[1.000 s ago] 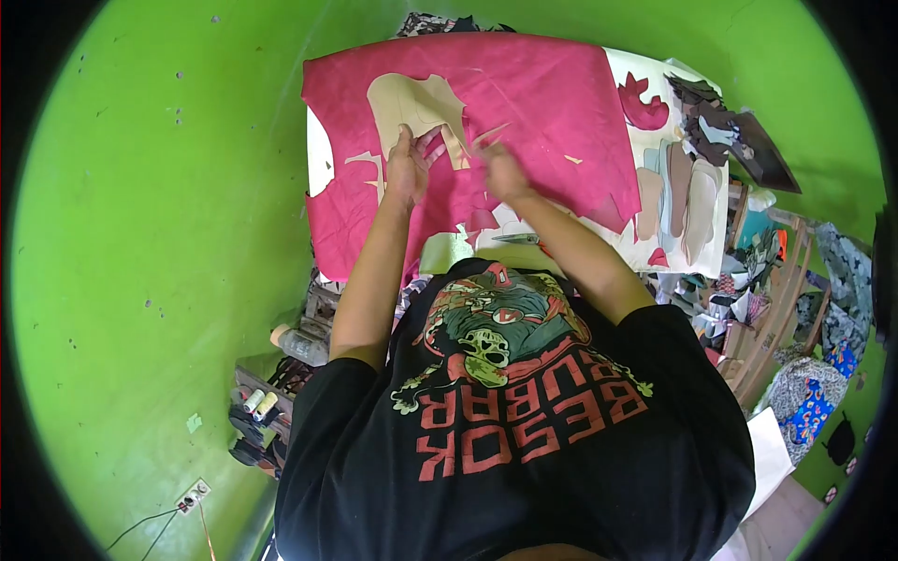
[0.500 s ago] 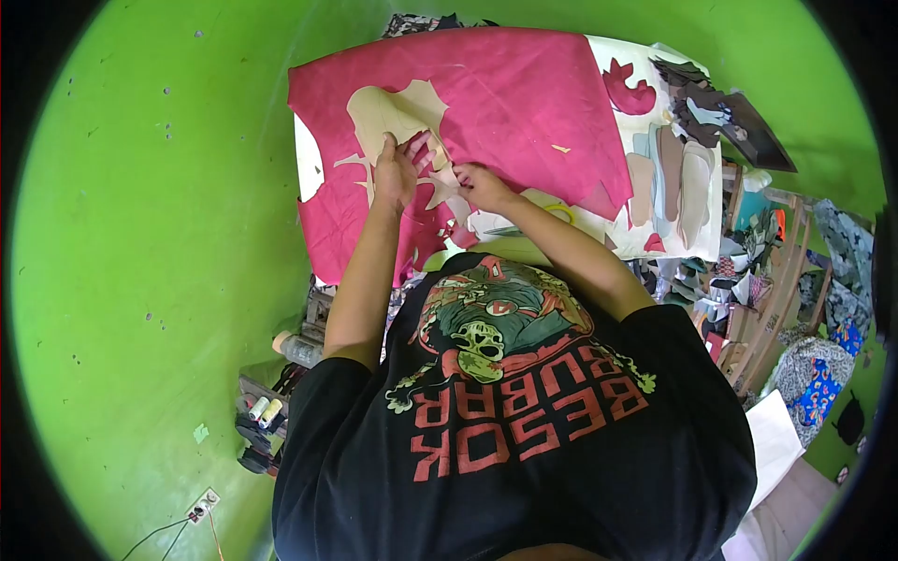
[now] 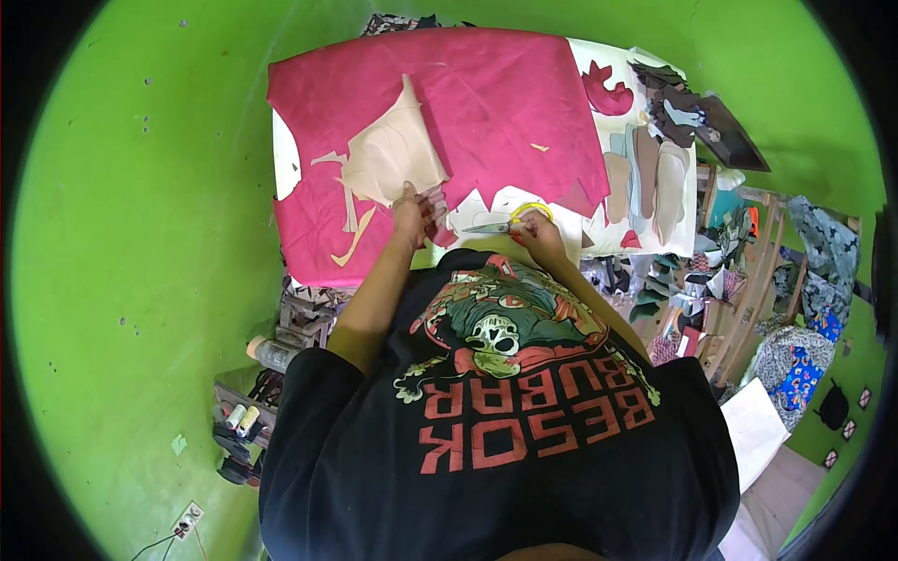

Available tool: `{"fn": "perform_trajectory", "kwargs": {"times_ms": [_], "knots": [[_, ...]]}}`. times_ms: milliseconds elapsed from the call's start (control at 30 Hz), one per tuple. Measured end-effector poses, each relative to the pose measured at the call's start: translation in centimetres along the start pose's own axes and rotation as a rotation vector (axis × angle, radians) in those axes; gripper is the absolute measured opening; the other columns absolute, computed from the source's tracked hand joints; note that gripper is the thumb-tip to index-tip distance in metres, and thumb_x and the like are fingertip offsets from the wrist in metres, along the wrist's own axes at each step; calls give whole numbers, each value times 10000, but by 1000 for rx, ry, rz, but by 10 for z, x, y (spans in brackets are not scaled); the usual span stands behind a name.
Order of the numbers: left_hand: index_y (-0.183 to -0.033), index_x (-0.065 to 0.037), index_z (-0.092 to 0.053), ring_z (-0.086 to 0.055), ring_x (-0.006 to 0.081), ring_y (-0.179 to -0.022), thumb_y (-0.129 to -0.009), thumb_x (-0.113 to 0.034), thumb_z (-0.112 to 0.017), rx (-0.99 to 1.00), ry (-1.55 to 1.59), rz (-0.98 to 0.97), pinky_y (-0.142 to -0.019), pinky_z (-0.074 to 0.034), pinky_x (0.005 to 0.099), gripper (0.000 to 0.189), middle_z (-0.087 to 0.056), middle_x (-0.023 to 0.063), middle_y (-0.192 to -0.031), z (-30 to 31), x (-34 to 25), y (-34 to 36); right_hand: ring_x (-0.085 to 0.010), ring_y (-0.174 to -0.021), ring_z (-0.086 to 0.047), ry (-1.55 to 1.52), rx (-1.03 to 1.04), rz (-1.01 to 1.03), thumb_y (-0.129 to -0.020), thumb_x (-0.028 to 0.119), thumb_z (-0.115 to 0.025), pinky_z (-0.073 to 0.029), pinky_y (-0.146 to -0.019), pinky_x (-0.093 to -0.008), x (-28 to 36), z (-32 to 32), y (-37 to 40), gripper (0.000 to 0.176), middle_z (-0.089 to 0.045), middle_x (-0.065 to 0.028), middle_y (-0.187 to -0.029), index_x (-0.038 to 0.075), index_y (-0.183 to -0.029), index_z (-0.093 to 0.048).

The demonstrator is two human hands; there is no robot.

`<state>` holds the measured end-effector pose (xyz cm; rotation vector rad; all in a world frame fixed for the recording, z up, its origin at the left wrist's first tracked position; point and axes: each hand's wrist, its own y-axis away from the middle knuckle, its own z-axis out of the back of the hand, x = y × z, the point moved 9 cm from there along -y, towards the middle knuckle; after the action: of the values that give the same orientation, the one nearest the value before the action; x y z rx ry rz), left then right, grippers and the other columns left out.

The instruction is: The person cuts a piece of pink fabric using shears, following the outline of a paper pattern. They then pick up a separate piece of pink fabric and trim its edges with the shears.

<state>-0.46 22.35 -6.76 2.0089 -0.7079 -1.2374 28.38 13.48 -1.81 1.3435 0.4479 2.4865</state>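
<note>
My left hand [image 3: 417, 217] pinches the lower edge of a beige leather piece [image 3: 393, 154], with the thumb on top. The piece has faint lines on it and a narrow point at its far end. Closed at the yellow handles of a pair of scissors [image 3: 491, 227] is my right hand [image 3: 539, 234]. The blades point left, towards my left hand. Beneath the beige piece spreads a large sheet of pink leather [image 3: 510, 103] with a jagged near edge. Thin beige offcuts [image 3: 354, 238] lie on it, left of my left hand.
On the white tabletop [image 3: 591, 56] at the right are brown, grey and beige cut strips [image 3: 670, 182], a curved pink scrap [image 3: 608, 92] and a dark pile of pieces [image 3: 669, 93]. A wooden rack [image 3: 748, 271] with scraps stands right of the table. A green wall [image 3: 131, 234] rises at the left.
The beige piece has turned and come nearer with my left hand. My right hand has left the piece's edge, moved right and taken hold of the scissors. A beige strip now lies at the left.
</note>
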Motion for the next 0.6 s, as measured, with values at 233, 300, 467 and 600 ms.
{"fn": "perform_trajectory", "kwargs": {"times_ms": [233,300,467,600], "knots": [[-1187,48,-511,-728,284,-906,-1097,-440,-417,65,23,-73,-732,-595,378,505,-703,206,-1035,-14,4,-3,-314,-880,-690,35,79,-60,-819,95,-691,-535,-791,-394,-4,-17,-3,235,-690,-208,-946,-7,-1024,-638],[-1161,43,-511,-729,283,-887,-1096,-418,-434,109,56,-146,-730,-595,373,472,-707,219,-1011,-28,-12,8,-247,-813,-645,202,22,-2,-813,110,-733,-515,-761,-362,7,-12,-14,313,-654,-147,-887,2,-1091,-641],[-1267,44,-366,-735,298,-921,-1104,-251,-433,26,10,-163,-763,-617,363,344,-655,213,-1046,-28,-33,20,-352,-921,-670,302,-38,178,-788,151,-763,-530,-826,-422,11,-1,-22,368,-667,-187,-921,-6,-1100,-647],[-1333,17,-323,-749,309,-858,-1114,-234,-386,-182,-1,-149,-698,-619,367,338,-670,217,-1040,5,-25,12,-385,-1131,-594,339,-55,134,-732,196,-831,-490,-968,-459,16,5,-10,423,-629,-203,-1170,15,-1080,-672]]}}
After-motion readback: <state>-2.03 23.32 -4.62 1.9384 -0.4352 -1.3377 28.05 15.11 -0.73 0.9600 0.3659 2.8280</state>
